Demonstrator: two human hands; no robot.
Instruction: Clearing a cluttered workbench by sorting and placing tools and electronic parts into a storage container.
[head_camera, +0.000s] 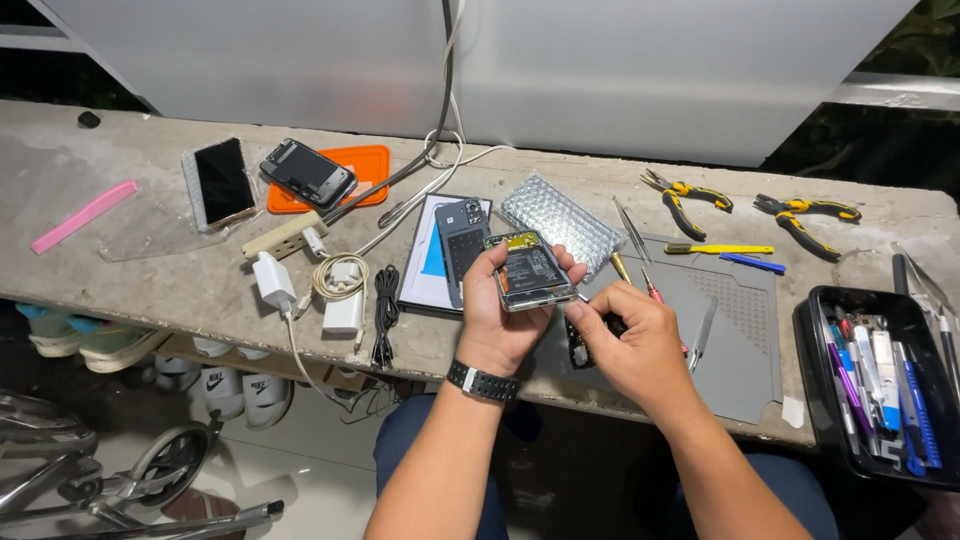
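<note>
Near the middle of the frame, one opened smartphone with its back cover removed is gripped in the left hand, fingers wrapped around its edges and a black watch worn on the wrist. Its exposed interior shows a dark battery, a yellowish strip along the top and a clear rim. The right hand is pinched shut at the phone's lower right corner; whether a tool sits between its fingertips cannot be told.

Two yellow-and-black pliers are laid at the upper right, on the grey concrete bench. One grey rubber work mat is spread under the right hand. One black plastic tray of assorted tools is seen at the right edge. Two other phones are placed at the upper left, one of them on an orange pad. One pink comb is seen at the far left.
</note>
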